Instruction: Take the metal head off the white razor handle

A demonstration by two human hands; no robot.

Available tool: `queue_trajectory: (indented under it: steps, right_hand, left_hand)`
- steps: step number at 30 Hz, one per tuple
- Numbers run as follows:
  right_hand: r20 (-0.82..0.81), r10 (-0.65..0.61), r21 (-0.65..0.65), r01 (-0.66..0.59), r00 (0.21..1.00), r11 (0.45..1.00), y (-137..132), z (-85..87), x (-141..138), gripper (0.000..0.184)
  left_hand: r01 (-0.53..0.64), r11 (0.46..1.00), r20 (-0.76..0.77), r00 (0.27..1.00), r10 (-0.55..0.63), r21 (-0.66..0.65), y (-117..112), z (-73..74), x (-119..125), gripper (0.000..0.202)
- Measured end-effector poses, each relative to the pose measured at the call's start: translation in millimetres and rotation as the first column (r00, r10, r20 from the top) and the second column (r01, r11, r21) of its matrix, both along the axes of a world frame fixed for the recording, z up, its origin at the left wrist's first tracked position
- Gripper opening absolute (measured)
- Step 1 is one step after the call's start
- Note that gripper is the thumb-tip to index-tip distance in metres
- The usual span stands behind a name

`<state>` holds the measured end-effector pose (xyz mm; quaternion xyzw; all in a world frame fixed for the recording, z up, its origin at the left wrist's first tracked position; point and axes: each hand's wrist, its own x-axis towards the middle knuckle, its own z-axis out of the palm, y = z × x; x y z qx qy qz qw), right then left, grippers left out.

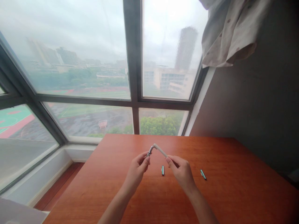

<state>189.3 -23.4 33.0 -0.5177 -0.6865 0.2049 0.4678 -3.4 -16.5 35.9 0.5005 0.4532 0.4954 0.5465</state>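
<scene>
My left hand [137, 169] is closed, its thumb and fingers pinching a shiny silver razor handle [150, 151] with a bent neck. In my right hand [183, 171], a thin pale stick [160, 150] is pinched between thumb and fingers. The stick slants up to the left, and its far end meets or overlaps the tip of the razor handle; whether they touch I cannot tell. Below and between my hands, a small green-and-black razor cartridge [163, 170] lies on the table. Another razor cartridge [203, 174] lies to the right of my right hand.
A reddish-brown wooden table [233, 193] spreads beneath both hands. Large windows with dark frames [133, 62] rise behind its far edge. A light shirt [229, 34] hangs at the upper right before a grey wall [252, 93]. A white ledge [46, 174] runs along the left.
</scene>
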Motion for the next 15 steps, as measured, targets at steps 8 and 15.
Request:
queue_trajectory:
  steps: [8, 15]
  right_hand:
    - [-0.024, -0.004, 0.002, 0.004, 1.000, 1.000, -0.3, 0.0, 0.5, 0.035]
    - [0.013, 0.003, 0.011, -0.003, 1.000, 1.000, -2.1, 3.8, 1.1, 0.035]
  left_hand:
    - [0.004, 1.000, -0.011, 1.000, -0.004, -0.001, -0.6, 1.2, -1.6, 0.048]
    - [0.028, 0.999, 0.027, 0.999, -0.027, -0.041, -1.0, 1.2, -0.9, 0.049]
